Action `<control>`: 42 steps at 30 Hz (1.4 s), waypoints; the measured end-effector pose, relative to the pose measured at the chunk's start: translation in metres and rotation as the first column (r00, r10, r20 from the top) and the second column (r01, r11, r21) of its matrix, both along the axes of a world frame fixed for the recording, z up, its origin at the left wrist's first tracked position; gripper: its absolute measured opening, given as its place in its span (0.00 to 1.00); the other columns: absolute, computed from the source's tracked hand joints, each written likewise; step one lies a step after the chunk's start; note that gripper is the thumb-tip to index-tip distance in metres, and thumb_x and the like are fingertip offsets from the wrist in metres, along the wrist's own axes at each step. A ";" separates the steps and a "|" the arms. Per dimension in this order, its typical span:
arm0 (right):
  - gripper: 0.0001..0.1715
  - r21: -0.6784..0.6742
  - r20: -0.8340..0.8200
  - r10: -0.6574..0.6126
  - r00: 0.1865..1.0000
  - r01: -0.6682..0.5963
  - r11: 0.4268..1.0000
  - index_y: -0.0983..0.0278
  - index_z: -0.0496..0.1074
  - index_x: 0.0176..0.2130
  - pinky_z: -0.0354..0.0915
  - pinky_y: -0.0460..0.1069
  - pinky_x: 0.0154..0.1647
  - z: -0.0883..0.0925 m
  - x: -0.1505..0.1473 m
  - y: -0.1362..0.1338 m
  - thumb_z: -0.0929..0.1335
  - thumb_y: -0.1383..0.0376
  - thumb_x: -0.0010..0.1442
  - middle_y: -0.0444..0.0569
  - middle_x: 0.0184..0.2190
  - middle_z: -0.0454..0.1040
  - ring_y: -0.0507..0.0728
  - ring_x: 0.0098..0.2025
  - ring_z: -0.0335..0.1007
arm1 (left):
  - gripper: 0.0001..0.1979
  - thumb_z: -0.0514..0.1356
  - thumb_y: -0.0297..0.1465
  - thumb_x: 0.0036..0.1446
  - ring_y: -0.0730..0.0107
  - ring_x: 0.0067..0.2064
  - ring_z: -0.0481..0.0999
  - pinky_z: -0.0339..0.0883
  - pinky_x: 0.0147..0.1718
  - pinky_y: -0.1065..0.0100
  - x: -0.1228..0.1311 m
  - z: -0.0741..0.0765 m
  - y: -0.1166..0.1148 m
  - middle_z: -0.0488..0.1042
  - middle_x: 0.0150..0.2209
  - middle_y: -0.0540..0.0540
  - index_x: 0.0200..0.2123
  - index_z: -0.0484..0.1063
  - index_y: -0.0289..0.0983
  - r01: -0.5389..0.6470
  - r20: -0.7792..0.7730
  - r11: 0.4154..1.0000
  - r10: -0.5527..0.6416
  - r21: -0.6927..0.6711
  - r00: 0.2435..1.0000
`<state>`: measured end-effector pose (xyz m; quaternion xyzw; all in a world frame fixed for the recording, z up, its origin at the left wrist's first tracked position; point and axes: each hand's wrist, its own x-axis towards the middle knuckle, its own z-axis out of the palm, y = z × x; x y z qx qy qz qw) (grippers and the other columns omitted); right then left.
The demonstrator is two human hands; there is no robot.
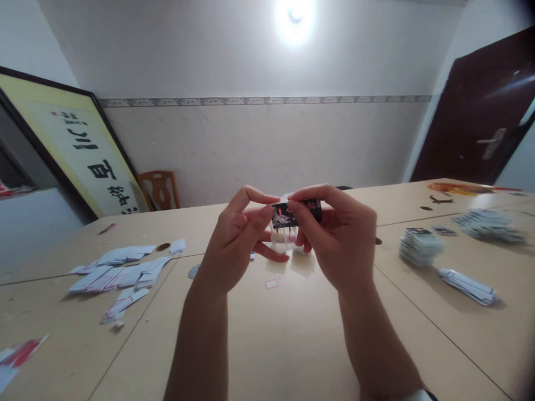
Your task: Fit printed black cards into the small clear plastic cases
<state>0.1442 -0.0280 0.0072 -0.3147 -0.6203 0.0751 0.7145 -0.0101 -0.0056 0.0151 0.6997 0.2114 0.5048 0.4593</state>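
A small clear plastic box with a black printed label is held up over the table, between both hands. My left hand grips its left side, thumb and index finger at the upper edge and other fingers beneath. On the right end, my right hand pinches the label and box with thumb and index finger. Thin pale items show through the clear wall, too small to name. Below the hands, a small red-bordered white sticker lies on the table.
White paper pieces are spread at the left. On the right are a stack of clear packs, a larger pile of packs and a white paper bundle. A wooden chair stands behind the table.
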 end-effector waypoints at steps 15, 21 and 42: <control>0.05 -0.012 0.010 0.029 1.000 -0.029 1.000 0.61 0.75 0.32 0.65 0.46 0.20 -0.001 0.001 0.001 0.70 0.70 0.59 0.40 0.23 0.74 0.48 0.18 0.66 | 0.11 0.62 0.38 0.63 0.70 0.28 0.80 0.82 0.25 0.65 0.000 0.000 -0.001 0.76 0.31 0.51 0.42 0.66 0.39 0.003 -0.001 1.000 -0.003 0.014 1.000; 0.04 -0.014 0.010 0.017 1.000 -0.017 1.000 0.61 0.75 0.32 0.64 0.45 0.19 0.000 0.001 0.002 0.70 0.69 0.59 0.41 0.24 0.75 0.48 0.19 0.66 | 0.11 0.62 0.39 0.63 0.72 0.26 0.78 0.82 0.25 0.66 0.000 0.000 0.000 0.73 0.28 0.52 0.42 0.67 0.39 -0.004 -0.009 1.000 0.004 0.013 1.000; 0.03 -0.007 0.023 -0.002 1.000 0.003 1.000 0.61 0.75 0.32 0.64 0.45 0.20 -0.002 -0.001 0.006 0.71 0.68 0.59 0.41 0.24 0.74 0.49 0.21 0.66 | 0.12 0.63 0.39 0.62 0.73 0.26 0.77 0.82 0.24 0.66 0.001 0.002 -0.003 0.74 0.29 0.51 0.40 0.66 0.38 -0.071 -0.018 0.997 0.071 0.005 0.997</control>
